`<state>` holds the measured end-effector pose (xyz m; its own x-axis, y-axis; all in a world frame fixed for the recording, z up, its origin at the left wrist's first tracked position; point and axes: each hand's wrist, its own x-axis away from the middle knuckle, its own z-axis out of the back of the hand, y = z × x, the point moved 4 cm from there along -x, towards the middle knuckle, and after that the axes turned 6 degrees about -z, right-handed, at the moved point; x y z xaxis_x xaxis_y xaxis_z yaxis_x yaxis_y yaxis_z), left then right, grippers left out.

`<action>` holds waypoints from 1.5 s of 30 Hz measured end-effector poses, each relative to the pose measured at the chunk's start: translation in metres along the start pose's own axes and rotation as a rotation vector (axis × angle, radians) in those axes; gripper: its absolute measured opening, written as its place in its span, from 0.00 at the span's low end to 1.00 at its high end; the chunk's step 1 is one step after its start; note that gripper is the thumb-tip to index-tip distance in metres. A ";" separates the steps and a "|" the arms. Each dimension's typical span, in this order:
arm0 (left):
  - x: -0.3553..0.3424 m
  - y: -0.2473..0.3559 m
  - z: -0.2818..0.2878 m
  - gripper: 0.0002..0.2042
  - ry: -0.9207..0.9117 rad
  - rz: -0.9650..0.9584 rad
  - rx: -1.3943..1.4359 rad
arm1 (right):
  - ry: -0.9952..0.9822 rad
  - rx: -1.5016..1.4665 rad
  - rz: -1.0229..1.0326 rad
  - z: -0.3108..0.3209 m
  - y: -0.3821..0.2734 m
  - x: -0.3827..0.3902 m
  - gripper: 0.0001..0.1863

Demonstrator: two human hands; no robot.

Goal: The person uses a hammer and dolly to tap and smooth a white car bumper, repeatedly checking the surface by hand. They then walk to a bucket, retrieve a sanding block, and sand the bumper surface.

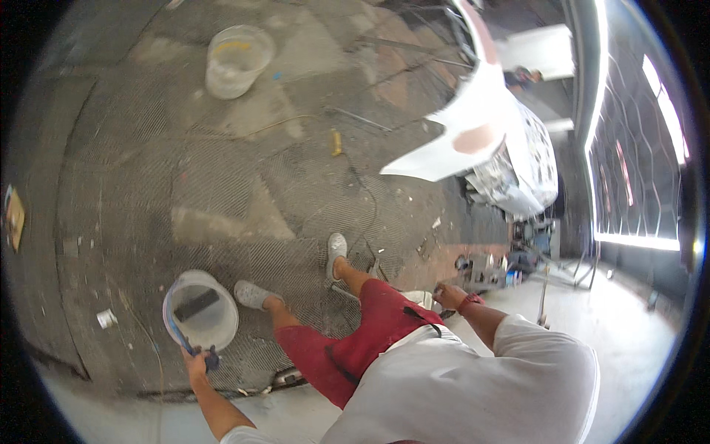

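Note:
My left hand (198, 361) grips the blue handle (174, 325) of a white bucket (214, 329) and carries it low at my left side. A dark rectangular block (197, 303) lies inside the bucket. My right hand (448, 296), with a red band at the wrist, hangs by my right hip with curled fingers; whether it holds anything is unclear. I am wearing red shorts (355, 340), a white shirt and light shoes (336, 248), and I stand on a grooved concrete floor (222, 185).
A second white bucket (235, 59) stands far ahead. A white car body panel (473, 126) with pink patches hangs at the upper right over a paper-masked part (529, 166). A yellow object (336, 142) and cables lie on the floor. Tools and cans (488, 270) clutter the right.

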<state>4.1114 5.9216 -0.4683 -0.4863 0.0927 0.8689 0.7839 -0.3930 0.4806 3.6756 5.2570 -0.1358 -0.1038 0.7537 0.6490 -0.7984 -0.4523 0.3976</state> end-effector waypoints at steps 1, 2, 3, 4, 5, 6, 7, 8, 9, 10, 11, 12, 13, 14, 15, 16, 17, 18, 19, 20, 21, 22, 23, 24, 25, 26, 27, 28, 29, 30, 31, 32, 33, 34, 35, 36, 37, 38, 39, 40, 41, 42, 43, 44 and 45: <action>0.005 0.013 -0.013 0.47 -0.015 0.021 -0.045 | -0.001 -0.007 -0.009 0.003 0.006 0.004 0.25; 0.012 0.022 -0.016 0.47 -0.006 0.023 -0.098 | 0.001 -0.035 -0.004 -0.005 0.013 0.001 0.25; 0.007 0.022 -0.027 0.46 -0.107 0.061 0.023 | -0.007 -0.054 -0.007 -0.013 0.017 0.001 0.25; 0.002 0.019 -0.041 0.44 -0.196 0.105 0.143 | -0.003 -0.091 -0.007 -0.018 0.021 0.000 0.25; -0.001 0.018 -0.058 0.40 -0.149 0.144 0.116 | -0.005 -0.126 -0.011 -0.023 0.025 0.000 0.25; -0.001 0.015 -0.075 0.35 -0.097 0.186 0.086 | -0.014 -0.162 -0.016 -0.028 0.030 0.003 0.25; -0.005 0.018 -0.086 0.33 -0.080 0.171 0.009 | -0.052 -0.168 -0.016 -0.035 0.035 0.004 0.25; -0.010 0.023 -0.097 0.31 -0.068 0.159 -0.062 | -0.059 -0.266 0.002 -0.047 0.048 0.003 0.25; -0.009 0.034 -0.114 0.28 -0.050 0.126 -0.011 | -0.068 -0.321 0.022 -0.056 0.051 -0.001 0.26; -0.012 0.038 -0.134 0.28 -0.101 0.133 -0.035 | -0.078 -0.362 0.063 -0.057 0.053 -0.011 0.27; -0.017 0.043 -0.145 0.28 -0.148 0.146 -0.076 | 0.000 -0.375 0.108 -0.063 0.050 -0.013 0.26; -0.018 0.048 -0.154 0.28 -0.214 0.172 -0.105 | 0.086 -0.367 0.135 -0.061 0.042 -0.014 0.25; -0.008 0.068 -0.157 0.28 -0.196 0.120 -0.126 | -0.082 -0.658 0.099 -0.031 -0.001 -0.007 0.24; 0.014 0.079 -0.183 0.29 -0.225 0.100 -0.148 | -0.076 -0.750 0.161 -0.029 -0.017 -0.009 0.25; 0.027 0.086 -0.197 0.32 -0.210 0.113 -0.245 | -0.073 -0.849 0.231 -0.029 -0.034 -0.010 0.25; 0.039 0.090 -0.211 0.36 -0.193 0.128 -0.340 | -0.082 -0.931 0.335 -0.028 -0.057 -0.015 0.25; 0.059 0.102 -0.232 0.36 -0.196 0.104 -0.369 | -0.070 -1.012 0.439 -0.026 -0.079 -0.024 0.26; 0.083 0.115 -0.262 0.35 -0.205 0.082 -0.394 | -0.103 -0.980 0.499 -0.032 -0.098 -0.033 0.27; 0.107 0.130 -0.291 0.36 -0.214 0.066 -0.448 | -0.131 -0.944 0.568 -0.036 -0.119 -0.041 0.29; 0.126 0.148 -0.320 0.36 -0.218 0.044 -0.500 | -0.195 -0.964 0.611 -0.024 -0.135 -0.042 0.31; 0.150 0.164 -0.343 0.36 -0.223 0.028 -0.553 | -0.263 -0.982 0.652 -0.010 -0.147 -0.041 0.33; 0.180 0.178 -0.365 0.36 -0.242 0.017 -0.644 | -0.340 -1.039 0.722 -0.013 -0.160 -0.045 0.35; 0.205 0.195 -0.395 0.36 -0.265 -0.003 -0.728 | -0.403 -1.088 0.796 -0.016 -0.168 -0.052 0.37; 0.214 0.205 -0.435 0.36 -0.287 -0.041 -0.793 | -0.471 -1.135 0.794 -0.002 -0.163 -0.052 0.42; 0.224 0.202 -0.458 0.36 -0.355 -0.047 -0.782 | -0.553 -1.136 0.780 -0.001 -0.162 -0.054 0.49; 0.229 0.198 -0.480 0.36 -0.426 -0.055 -0.781 | -0.735 -1.215 0.664 -0.007 -0.158 -0.057 0.57; 0.244 0.201 -0.516 0.36 -0.485 -0.046 -0.798 | -0.684 -1.226 0.681 -0.005 -0.148 -0.067 0.63; 0.266 0.207 -0.554 0.37 -0.558 -0.041 -0.837 | -0.846 -1.283 0.607 -0.006 -0.137 -0.078 0.65; 0.287 0.210 -0.583 0.37 -0.556 -0.061 -0.885 | -0.708 -1.429 0.598 -0.010 -0.129 -0.085 0.68; 0.297 0.213 -0.613 0.37 -0.564 -0.087 -0.947 | -0.731 -1.487 0.550 0.000 -0.104 -0.100 0.67; 0.307 0.217 -0.647 0.37 -0.597 -0.096 -0.993 | -0.763 -1.543 0.501 0.009 -0.079 -0.104 0.66; 0.321 0.218 -0.679 0.38 -0.629 -0.096 -1.033 | -0.779 -1.630 0.452 0.013 -0.052 -0.110 0.65; 0.334 0.221 -0.708 0.38 -0.662 -0.095 -1.077 | -0.794 -1.719 0.407 0.019 -0.030 -0.117 0.65; 0.344 0.220 -0.739 0.39 -0.751 -0.148 -1.151 | -0.774 -1.848 0.357 0.023 -0.003 -0.127 0.64; 0.347 0.216 -0.768 0.41 -0.837 -0.201 -1.219 | -0.754 -1.972 0.311 0.028 0.019 -0.138 0.63; 0.349 0.217 -0.800 0.42 -0.925 -0.254 -1.290 | -0.708 -2.088 0.275 0.036 0.039 -0.150 0.61; 0.339 0.211 -0.827 0.45 -1.014 -0.268 -1.304 | -0.661 -2.199 0.231 0.034 0.055 -0.166 0.60; 0.354 0.214 -0.856 0.47 -1.056 -0.255 -1.353 | -0.612 -2.307 0.178 0.026 0.067 -0.187 0.58; 0.383 0.223 -0.890 0.48 -1.087 -0.238 -1.387 | -0.592 -2.367 -0.009 0.013 0.076 -0.209 0.47; 0.399 0.230 -0.912 0.49 -1.099 -0.218 -1.395 | -0.522 -2.457 -0.037 0.021 0.097 -0.219 0.41; 0.409 0.228 -0.937 0.48 -1.168 -0.377 -1.430 | -0.404 -2.577 -0.088 0.035 0.133 -0.217 0.34; 0.419 0.230 -0.963 0.48 -1.237 -0.458 -1.509 | -0.274 -2.690 -0.131 0.044 0.170 -0.221 0.27; 0.432 0.230 -0.992 0.48 -1.313 -0.541 -1.584 | -0.257 -2.724 -0.215 0.038 0.205 -0.233 0.26; 0.442 0.234 -1.017 0.48 -1.369 -0.631 -1.646 | -0.191 -2.725 -0.363 0.031 0.236 -0.243 0.27; 0.452 0.245 -1.040 0.49 -1.445 -0.846 -1.593 | -0.092 -2.706 -0.427 0.029 0.268 -0.254 0.27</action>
<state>3.6821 4.9159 -0.0814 0.6361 0.6428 0.4267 -0.5464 -0.0152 0.8374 3.5049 4.9306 -0.1755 0.0820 0.5683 0.8187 0.4982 0.6881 -0.5275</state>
